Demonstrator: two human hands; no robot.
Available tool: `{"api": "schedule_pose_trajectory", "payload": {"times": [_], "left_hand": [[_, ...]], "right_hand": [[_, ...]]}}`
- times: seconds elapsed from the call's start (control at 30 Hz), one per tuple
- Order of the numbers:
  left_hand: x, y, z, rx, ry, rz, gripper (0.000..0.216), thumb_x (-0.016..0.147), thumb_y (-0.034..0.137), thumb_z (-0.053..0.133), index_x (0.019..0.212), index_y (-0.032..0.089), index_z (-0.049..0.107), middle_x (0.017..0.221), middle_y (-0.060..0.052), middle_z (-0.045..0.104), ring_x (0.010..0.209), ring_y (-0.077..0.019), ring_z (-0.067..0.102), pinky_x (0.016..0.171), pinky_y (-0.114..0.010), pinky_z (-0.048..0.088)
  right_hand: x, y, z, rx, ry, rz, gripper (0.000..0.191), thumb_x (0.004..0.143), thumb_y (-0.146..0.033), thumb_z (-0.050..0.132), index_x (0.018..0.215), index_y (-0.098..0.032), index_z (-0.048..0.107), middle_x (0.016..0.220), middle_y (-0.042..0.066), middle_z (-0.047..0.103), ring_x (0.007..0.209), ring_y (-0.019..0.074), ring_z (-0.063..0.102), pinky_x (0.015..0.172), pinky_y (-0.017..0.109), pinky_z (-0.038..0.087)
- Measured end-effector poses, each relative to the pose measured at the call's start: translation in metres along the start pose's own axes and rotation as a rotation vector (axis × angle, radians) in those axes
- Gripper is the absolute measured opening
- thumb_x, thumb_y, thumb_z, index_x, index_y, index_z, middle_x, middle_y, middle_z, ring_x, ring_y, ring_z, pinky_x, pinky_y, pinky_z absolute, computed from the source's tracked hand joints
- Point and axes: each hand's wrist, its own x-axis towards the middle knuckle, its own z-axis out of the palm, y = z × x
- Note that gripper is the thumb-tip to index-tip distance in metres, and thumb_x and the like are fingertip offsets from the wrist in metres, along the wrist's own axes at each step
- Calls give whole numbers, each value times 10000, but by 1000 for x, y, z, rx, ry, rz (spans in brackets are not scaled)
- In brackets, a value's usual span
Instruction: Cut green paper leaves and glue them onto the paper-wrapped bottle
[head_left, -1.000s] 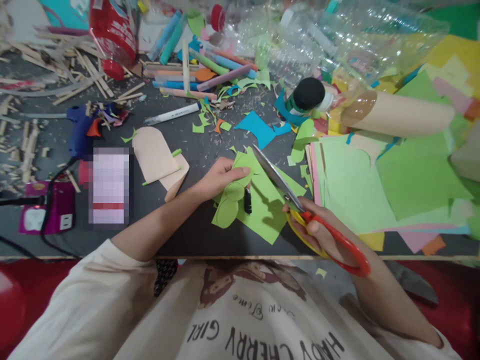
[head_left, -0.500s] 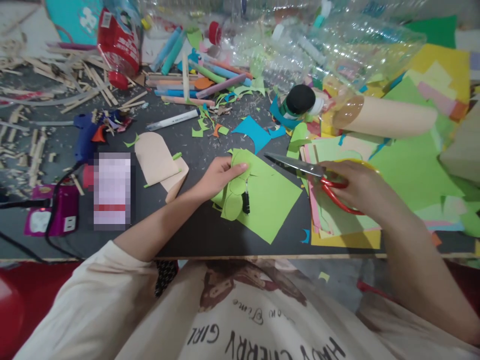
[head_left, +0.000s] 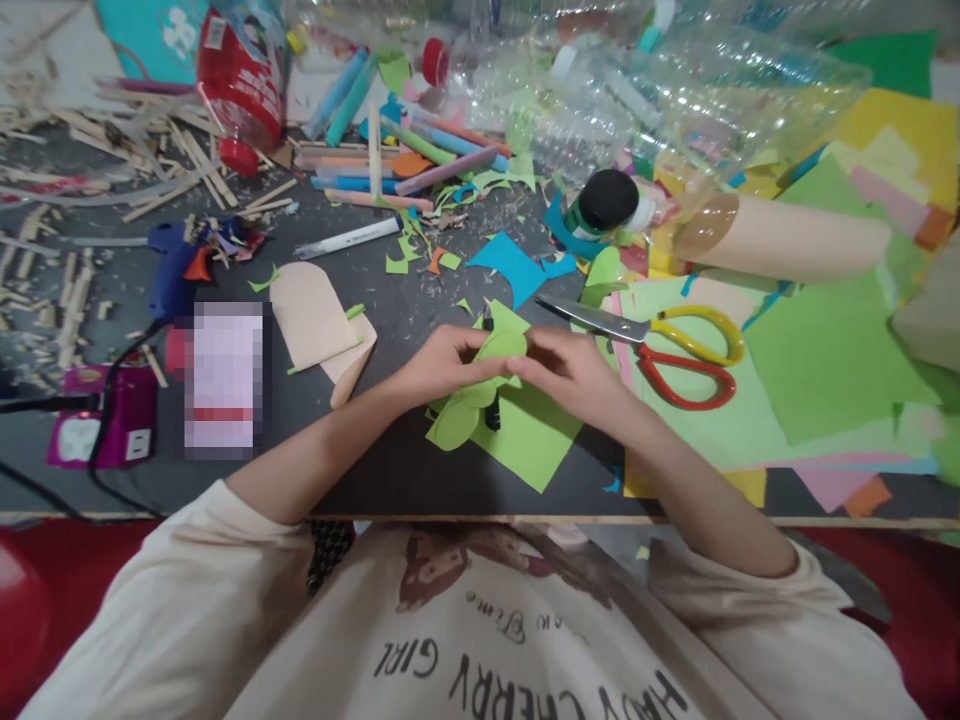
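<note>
A green paper cutout with rounded lobes is pinched between my left hand and my right hand, whose fingertips meet at its upper lobe. Its lower lobes hang down to the left, above the dark table. Beneath it lies a flat sheet of green paper. A black pen is partly hidden under the cutout. Just right of my right hand, scissors with one yellow and one red handle rest on the paper stack, blades pointing left.
A tan paper cutout lies left, near a pixelated upright box and a blue glue gun. Blue paper scraps, a black-capped bottle and a tan paper-wrapped tube stand beyond. Clear plastic bottles fill the back.
My right hand has let go of the scissors, which now lie on the paper stack, and has moved left to the green cutout. My left hand has lifted the cutout slightly.
</note>
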Motion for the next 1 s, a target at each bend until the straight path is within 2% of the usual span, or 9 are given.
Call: {"api": "schedule_pose_trajectory", "payload": {"times": [0.07, 0.2, 0.37, 0.47, 0.53, 0.67, 0.77, 0.9, 1.0], "left_hand": [[0, 1, 0, 41, -47, 18, 518, 716, 609, 607, 537, 136, 495, 535, 41, 389, 533, -63, 331, 485, -196, 267], [1, 1, -1, 136, -48, -11, 483, 734, 579, 593, 560, 137, 501, 542, 44, 383, 551, -68, 346, 499, -197, 275], [2, -1, -2, -24, 42, -39, 435, 686, 539, 676, 583, 154, 500, 554, 44, 446, 520, -63, 416, 471, -185, 324], [1, -7, -5, -234, 128, -101, 404, 643, 510, 730, 638, 174, 505, 517, 53, 480, 433, -58, 434, 414, -188, 342], [2, -10, -8, -358, 218, -92, 417, 625, 514, 740, 648, 193, 476, 458, 75, 433, 379, -53, 395, 382, -190, 325], [7, -9, -15, -503, 378, -56, 465, 636, 532, 717, 584, 208, 388, 405, 98, 305, 354, -32, 297, 408, -202, 345], [11, -8, -17, -518, 469, -100, 499, 689, 581, 649, 550, 205, 353, 416, 84, 316, 374, -33, 313, 450, -210, 389], [9, -12, -8, -391, 360, -7, 522, 633, 669, 672, 623, 180, 486, 506, 36, 516, 428, -60, 467, 436, -211, 385], [2, -14, 0, -193, 292, -62, 525, 610, 646, 716, 595, 147, 554, 500, 11, 555, 447, -71, 499, 449, -208, 398]], "right_hand": [[7, 9, 15, 239, 21, 21, 487, 851, -584, 502, 586, -206, 347, 529, -65, 322, 480, 75, 311, 468, 231, 246], [8, 25, 24, 592, -4, 101, 480, 819, -594, 549, 590, -212, 367, 486, -89, 287, 415, 55, 261, 403, 216, 216], [4, 30, 20, 721, 409, 115, 441, 798, -533, 618, 613, -222, 366, 466, -102, 327, 356, 44, 312, 362, 192, 247], [4, 33, 19, 793, 527, 86, 442, 786, -456, 662, 599, -222, 336, 449, -113, 298, 334, 43, 347, 344, 181, 267], [3, 36, 20, 836, 469, 58, 426, 764, -433, 687, 596, -221, 357, 437, -116, 322, 330, 46, 376, 345, 184, 298], [2, 37, 23, 865, 170, 56, 335, 712, -457, 724, 670, -215, 496, 441, -89, 486, 367, 69, 460, 373, 205, 368], [3, 32, 22, 841, 106, 112, 330, 697, -471, 725, 673, -199, 540, 467, -54, 551, 389, 79, 485, 367, 213, 371], [5, 26, 20, 786, 118, 158, 355, 722, -509, 689, 661, -182, 565, 563, -11, 593, 452, 92, 529, 395, 229, 396], [5, 24, 21, 653, 75, 147, 398, 718, -535, 687, 620, -186, 524, 518, -41, 498, 452, 87, 474, 427, 240, 374]]}}
